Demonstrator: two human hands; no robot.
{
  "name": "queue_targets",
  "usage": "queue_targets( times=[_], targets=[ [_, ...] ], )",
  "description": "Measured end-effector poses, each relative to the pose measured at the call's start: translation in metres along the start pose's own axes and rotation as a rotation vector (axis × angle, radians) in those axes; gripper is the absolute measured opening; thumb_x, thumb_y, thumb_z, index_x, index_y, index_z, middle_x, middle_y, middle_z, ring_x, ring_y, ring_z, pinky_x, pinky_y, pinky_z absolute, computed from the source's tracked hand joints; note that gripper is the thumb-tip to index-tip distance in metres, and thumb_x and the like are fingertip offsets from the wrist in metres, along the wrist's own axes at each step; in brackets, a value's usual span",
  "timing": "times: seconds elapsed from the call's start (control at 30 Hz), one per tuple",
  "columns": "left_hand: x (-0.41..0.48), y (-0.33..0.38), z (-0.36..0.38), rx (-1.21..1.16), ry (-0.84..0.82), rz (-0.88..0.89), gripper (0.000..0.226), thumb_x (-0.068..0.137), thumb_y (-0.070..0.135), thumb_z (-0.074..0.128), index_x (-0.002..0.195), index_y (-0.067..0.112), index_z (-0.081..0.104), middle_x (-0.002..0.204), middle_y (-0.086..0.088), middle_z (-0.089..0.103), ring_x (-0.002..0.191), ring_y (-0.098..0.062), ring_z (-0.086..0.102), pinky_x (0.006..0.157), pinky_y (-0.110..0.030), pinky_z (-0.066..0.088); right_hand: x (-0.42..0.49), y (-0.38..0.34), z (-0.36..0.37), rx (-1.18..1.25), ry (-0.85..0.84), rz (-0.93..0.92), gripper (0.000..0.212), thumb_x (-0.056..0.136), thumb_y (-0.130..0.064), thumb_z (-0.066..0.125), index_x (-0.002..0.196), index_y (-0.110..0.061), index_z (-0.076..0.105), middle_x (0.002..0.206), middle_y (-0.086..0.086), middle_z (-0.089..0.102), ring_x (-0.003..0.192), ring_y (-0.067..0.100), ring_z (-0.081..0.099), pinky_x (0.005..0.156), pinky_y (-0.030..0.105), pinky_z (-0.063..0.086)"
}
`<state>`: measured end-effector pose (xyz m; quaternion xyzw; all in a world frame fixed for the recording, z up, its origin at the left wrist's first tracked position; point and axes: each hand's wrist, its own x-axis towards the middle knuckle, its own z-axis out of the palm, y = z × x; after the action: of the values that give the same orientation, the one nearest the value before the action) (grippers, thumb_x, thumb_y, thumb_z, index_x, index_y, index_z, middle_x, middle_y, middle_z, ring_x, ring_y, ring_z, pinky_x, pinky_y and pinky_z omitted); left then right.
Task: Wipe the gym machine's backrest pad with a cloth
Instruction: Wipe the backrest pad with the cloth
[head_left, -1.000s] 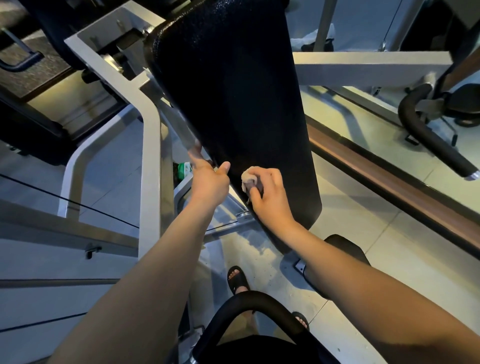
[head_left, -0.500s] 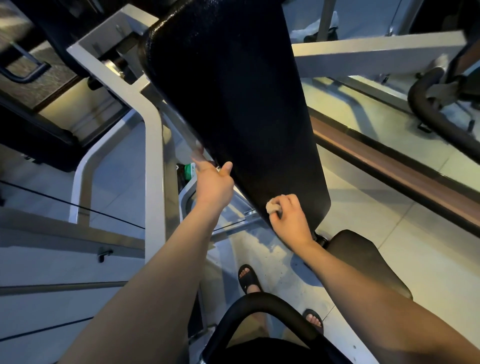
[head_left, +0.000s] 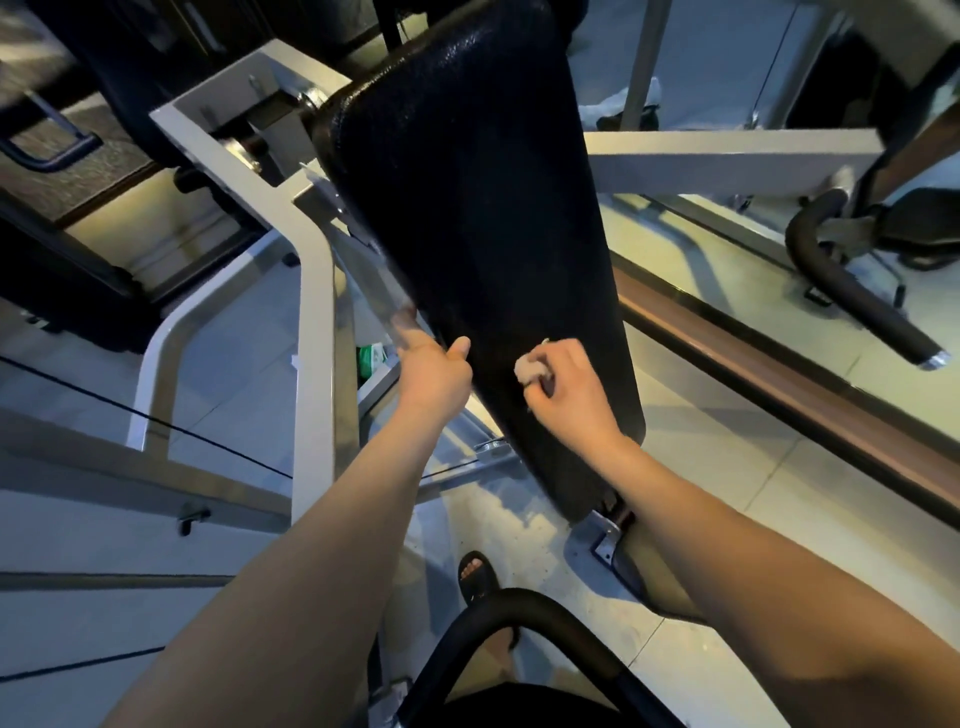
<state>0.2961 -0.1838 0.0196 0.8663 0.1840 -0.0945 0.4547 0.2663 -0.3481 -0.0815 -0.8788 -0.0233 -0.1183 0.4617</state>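
A long black backrest pad (head_left: 483, 208) slants down the middle of the view, mounted on a grey metal frame (head_left: 311, 322). My right hand (head_left: 571, 389) grips a small bunched pale cloth (head_left: 527, 370) and presses it against the pad's lower part. My left hand (head_left: 434, 371) holds the pad's left edge, thumb on the front face, fingers hidden behind the edge.
A black seat pad (head_left: 654, 582) sits below the backrest under my right forearm. A curved black handle (head_left: 524, 613) lies near my body, a padded lever (head_left: 857, 296) at the right. My sandalled foot (head_left: 475, 571) stands on the tiled floor. A green item (head_left: 371, 358) is behind the frame.
My right hand with the cloth went down to the pad's lower edge, then came back up to a spot beside the left hand. The left hand kept its hold on the edge.
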Motion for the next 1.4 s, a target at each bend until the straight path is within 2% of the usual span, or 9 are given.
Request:
queue_targets(
  times=[0.13,0.3,0.4,0.53,0.63,0.83,1.0,1.13,1.4],
  targets=[
    [-0.008,0.002,-0.017,-0.029,0.004,0.07,0.083,0.099,0.031,0.064,0.156,0.02,0.005,0.144,-0.015,0.052,0.122,-0.034,0.06,0.103,-0.044,0.05,0.075,-0.029,-0.031,0.091,0.237,0.083,0.023,0.091,-0.009,0.067,0.113,-0.01,0.06,0.117,0.003,0.047,0.087,0.002,0.049,0.081,-0.002,0.035],
    [-0.016,0.004,-0.02,0.006,-0.003,0.093,0.075,0.102,0.039,0.057,0.155,0.024,0.007,0.142,-0.013,0.055,0.123,-0.033,0.06,0.104,-0.05,0.05,0.076,-0.022,-0.015,0.089,0.272,0.079,0.016,0.096,-0.012,0.065,0.111,-0.01,0.061,0.117,-0.001,0.046,0.096,0.01,0.054,0.091,0.02,0.045],
    [-0.017,0.004,-0.017,0.005,-0.006,0.08,0.076,0.103,0.036,0.055,0.158,0.021,0.005,0.146,-0.008,0.054,0.126,-0.029,0.058,0.105,-0.042,0.047,0.023,0.004,0.01,0.048,0.156,0.026,0.018,0.092,-0.002,0.064,0.107,-0.009,0.061,0.114,-0.002,0.045,0.097,0.019,0.059,0.092,0.033,0.052],
    [-0.027,0.0,-0.024,0.009,-0.002,0.096,0.058,0.103,0.029,0.056,0.149,0.028,0.02,0.105,-0.003,0.065,0.089,-0.024,0.068,0.07,-0.034,0.053,-0.021,0.03,0.008,-0.048,-0.125,0.126,0.006,0.094,-0.012,0.064,0.098,-0.016,0.06,0.108,0.0,0.05,0.091,0.021,0.062,0.088,0.041,0.055],
    [-0.039,-0.017,-0.029,-0.013,0.013,0.067,0.044,0.101,0.024,0.056,0.137,0.029,0.031,0.093,0.0,0.059,0.076,-0.019,0.062,0.062,-0.028,0.05,-0.006,0.014,-0.009,0.025,-0.015,0.146,0.013,0.093,-0.014,0.068,0.103,-0.015,0.06,0.111,0.003,0.05,0.086,0.014,0.056,0.085,0.033,0.051],
    [-0.081,-0.06,-0.021,-0.051,0.082,-0.04,0.019,0.099,0.016,0.052,0.117,0.02,0.045,0.089,-0.002,0.058,0.075,-0.02,0.056,0.071,-0.036,0.051,0.031,-0.037,-0.01,0.128,0.038,-0.048,0.017,0.092,-0.01,0.066,0.107,-0.014,0.06,0.117,0.004,0.049,0.093,0.01,0.054,0.083,0.014,0.045],
    [-0.109,-0.082,-0.021,-0.07,0.125,-0.085,0.017,0.097,0.019,0.054,0.113,0.023,0.053,0.098,0.001,0.063,0.078,-0.018,0.06,0.08,-0.042,0.057,-0.04,0.012,0.032,0.103,-0.059,0.129,0.012,0.094,-0.003,0.06,0.104,-0.008,0.062,0.116,0.007,0.049,0.096,0.019,0.058,0.087,0.021,0.043],
    [-0.129,-0.089,-0.031,-0.033,0.108,-0.079,0.012,0.094,0.022,0.054,0.102,0.024,0.062,0.085,-0.002,0.068,0.075,-0.018,0.063,0.076,-0.038,0.056,-0.081,0.035,0.033,0.024,-0.255,0.357,0.008,0.097,-0.008,0.061,0.105,-0.008,0.063,0.108,0.008,0.051,0.086,0.02,0.057,0.069,0.02,0.036],
    [-0.149,-0.078,-0.042,-0.028,0.034,0.046,0.012,0.098,0.024,0.056,0.097,0.021,0.068,0.089,-0.003,0.07,0.076,-0.016,0.062,0.074,-0.033,0.053,-0.075,-0.033,-0.029,0.198,-0.349,0.305,0.009,0.093,-0.019,0.067,0.096,-0.026,0.062,0.096,-0.003,0.069,0.087,0.013,0.068,0.077,0.032,0.057]
  ],
)
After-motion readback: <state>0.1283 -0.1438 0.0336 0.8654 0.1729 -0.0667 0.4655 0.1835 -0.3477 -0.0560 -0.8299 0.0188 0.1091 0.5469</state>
